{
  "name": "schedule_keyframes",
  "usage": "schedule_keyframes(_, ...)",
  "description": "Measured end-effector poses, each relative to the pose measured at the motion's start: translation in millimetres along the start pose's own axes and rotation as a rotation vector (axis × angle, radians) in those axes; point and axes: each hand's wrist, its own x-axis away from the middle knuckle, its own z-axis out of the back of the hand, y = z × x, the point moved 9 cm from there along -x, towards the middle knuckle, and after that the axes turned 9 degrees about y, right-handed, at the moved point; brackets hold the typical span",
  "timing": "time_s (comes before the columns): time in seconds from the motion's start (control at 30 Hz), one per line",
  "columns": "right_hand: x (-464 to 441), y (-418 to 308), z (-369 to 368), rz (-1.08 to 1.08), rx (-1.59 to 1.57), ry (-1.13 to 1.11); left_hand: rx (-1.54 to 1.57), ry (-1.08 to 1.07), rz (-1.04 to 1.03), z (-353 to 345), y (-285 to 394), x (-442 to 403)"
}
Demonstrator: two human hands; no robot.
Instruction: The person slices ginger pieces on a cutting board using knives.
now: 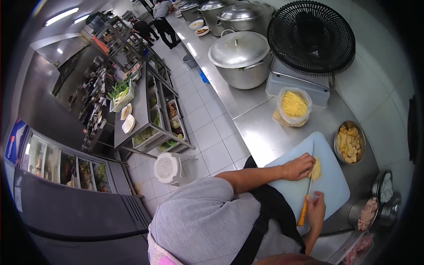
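Observation:
My left hand (299, 167) rests on the pale blue cutting board (335, 194), fingers bent together beside the knife blade. What lies under its fingertips is hidden. My right hand (316, 207) is closed at the front of the yellow handle of a knife (303, 213), whose blade runs up across the board past my left fingertips. Pale yellow food pieces (316, 169) lie against the other side of the blade.
A metal bowl of yellow chunks (349, 143) and a bag of thin yellow strips (294, 105) stand beyond the board. Nearby are a lidded pot (240, 57), black baskets (311, 37) and a bowl of pinkish food (367, 214). A person (162, 20) stands far off.

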Motion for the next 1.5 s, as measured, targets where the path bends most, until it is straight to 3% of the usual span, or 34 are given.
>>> schedule_keyframes(0.07,30.2,-8.8,-8.2,-0.024,0.05,-0.124,-0.004,-0.005,-0.005,3.2,3.4,-2.2)
schedule_keyframes(0.17,35.5,10.0,-25.4,0.156,0.033,0.08,0.006,0.021,0.015,6.4,6.8,-4.7)
schedule_keyframes(0.37,31.1,6.3,-31.7,-0.022,0.152,0.021,-0.006,0.003,0.0,6.2,6.9,-5.1)
schedule_keyframes(0.87,23.0,-8.2,-35.2,-0.016,0.33,-0.031,0.029,0.027,-0.004,9.1,8.7,-3.4)
schedule_keyframes(1.1,17.9,-12.0,-37.5,0.012,0.252,-0.047,0.026,0.015,0.031,6.1,6.4,-4.6)
schedule_keyframes(1.33,22.7,0.6,-35.3,0.054,0.18,0.091,0.033,0.067,-0.006,-6.5,-13.1,5.2)
schedule_keyframes(1.5,32.8,-4.4,-18.0,-0.04,0.142,0.026,-0.034,0.042,0.021,-2.9,1.1,-8.9)
